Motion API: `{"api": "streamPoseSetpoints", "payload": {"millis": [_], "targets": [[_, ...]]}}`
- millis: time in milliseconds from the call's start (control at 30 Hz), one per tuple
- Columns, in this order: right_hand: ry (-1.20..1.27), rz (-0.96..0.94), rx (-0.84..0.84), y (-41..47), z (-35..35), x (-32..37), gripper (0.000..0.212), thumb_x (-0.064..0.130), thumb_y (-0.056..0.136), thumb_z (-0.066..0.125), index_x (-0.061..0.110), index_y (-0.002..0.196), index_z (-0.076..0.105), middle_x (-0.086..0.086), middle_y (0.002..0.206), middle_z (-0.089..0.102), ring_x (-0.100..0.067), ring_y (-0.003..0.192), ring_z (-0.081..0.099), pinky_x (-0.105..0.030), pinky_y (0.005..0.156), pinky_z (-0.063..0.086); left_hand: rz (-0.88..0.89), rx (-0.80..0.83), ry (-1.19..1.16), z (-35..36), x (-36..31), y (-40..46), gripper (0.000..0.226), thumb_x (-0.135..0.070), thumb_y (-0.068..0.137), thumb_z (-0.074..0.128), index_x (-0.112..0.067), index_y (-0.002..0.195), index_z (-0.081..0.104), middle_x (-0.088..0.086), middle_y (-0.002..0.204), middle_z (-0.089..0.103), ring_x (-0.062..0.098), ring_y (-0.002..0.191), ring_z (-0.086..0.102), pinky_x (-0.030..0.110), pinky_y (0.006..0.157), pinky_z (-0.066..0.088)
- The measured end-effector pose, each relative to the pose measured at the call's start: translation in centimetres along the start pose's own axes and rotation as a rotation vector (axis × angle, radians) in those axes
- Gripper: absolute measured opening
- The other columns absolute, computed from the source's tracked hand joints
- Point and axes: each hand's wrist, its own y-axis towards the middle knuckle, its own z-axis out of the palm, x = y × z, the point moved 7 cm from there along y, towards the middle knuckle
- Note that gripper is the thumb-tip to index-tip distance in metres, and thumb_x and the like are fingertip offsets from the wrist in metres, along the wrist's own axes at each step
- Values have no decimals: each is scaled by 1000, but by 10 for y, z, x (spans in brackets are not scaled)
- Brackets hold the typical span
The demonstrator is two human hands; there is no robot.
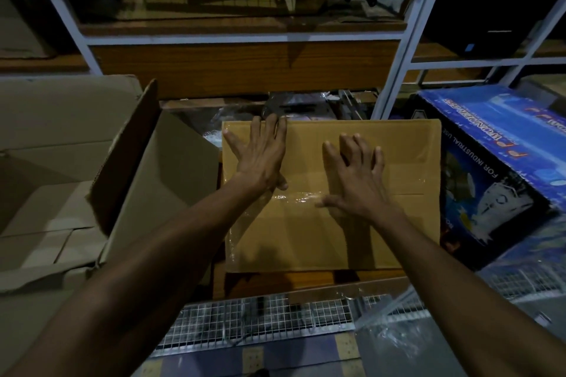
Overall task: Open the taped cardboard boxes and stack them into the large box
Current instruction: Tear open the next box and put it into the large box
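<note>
We see a flat brown cardboard box (330, 193) lying in the middle, right in front of us, on top of a wooden surface (306, 280). A strip of clear shiny tape (294, 197) runs across its top, along the line where the flaps meet. Our left hand (260, 159) lies flat on the far left part of the box, with the fingers spread wide and straight and the fingertips reaching the far edge. Our right hand (355, 184) rests on the right part of the box, fingers spread and a little bent, and its thumb points left and touches the tape. Neither hand holds or pinches anything; both just press down on the cardboard. To the left stands the large box (76, 193), open at the top, with its flaps (122, 156) sticking up and flat pieces of cardboard (46, 223) lying inside. One of its flaps leans close beside the brown box. To the right sits a blue printed box (496, 168), tilted, just beside the brown box. Below, near us, we see wire mesh (260, 321) and some crinkly clear plastic (395, 327). Behind everything stands a shelf (239, 37) with pale metal bars and wooden boards, and dark things we cannot make out on it.
</note>
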Motion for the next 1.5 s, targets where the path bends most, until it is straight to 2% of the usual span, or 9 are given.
{"api": "streamPoseSetpoints", "payload": {"millis": [267,467,600,700,834,934,1234,1334,1500], "targets": [[-24,66,-89,23,-45,-23,135,68,60,84,36,159,-2,-11,167,2,-37,154,-8,-71,117,-7,-27,-50,51,-2,-5,-15,144,-53,63,90,-21,158,-14,4,167,-7,36,154,-8,86,105,2],[-51,86,-249,13,-59,-24,97,58,70,82,27,148,35,-14,146,38,-38,139,31,-65,120,12,-39,-185,131,3,-11,-25,134,-54,64,88,-19,158,-1,11,159,8,40,147,8,86,105,7],[-20,74,-301,-1,-49,-25,71,50,73,84,23,129,50,-14,129,43,-34,122,40,-47,107,36,45,-256,149,9,-15,-32,88,-60,84,67,-21,146,18,13,151,22,38,143,19,83,108,6],[50,103,-372,-22,-33,-22,62,43,76,82,20,126,53,-15,127,45,-35,117,42,-48,101,42,121,-338,62,3,-27,-35,50,-65,96,37,-24,124,32,12,140,32,36,138,25,78,112,5],[73,95,-461,-41,-28,-22,51,55,90,56,21,127,56,-15,126,48,-35,115,44,-51,101,37,90,-367,-3,-19,-42,-21,51,-63,100,27,-22,119,50,11,139,39,34,133,33,65,111,26],[95,72,-520,-54,-34,-21,48,55,92,52,19,122,61,-15,122,51,-35,111,47,-50,98,39,59,-384,-47,-33,-48,-5,56,-59,103,28,-17,119,61,12,134,47,31,125,40,51,102,39],[172,84,-524,-63,-67,-24,33,45,97,43,17,92,59,-5,93,51,-24,90,47,-42,77,40,63,-280,-110,-14,-53,-30,74,-67,99,23,-19,156,23,11,169,5,31,155,3,62,120,13],[64,137,-388,-51,-65,-29,34,49,95,44,22,111,55,-8,117,49,-28,110,45,-46,90,35,68,-271,-74,-10,-60,-54,81,-68,100,16,-17,162,6,12,169,-11,30,156,-10,61,122,3],[45,109,-251,-57,-47,-24,61,56,100,30,25,152,25,-9,162,16,-30,152,13,-60,118,11,87,-321,9,-3,-71,-87,86,-70,100,10,-13,161,-8,14,167,-22,31,154,-20,63,122,-1]]}}
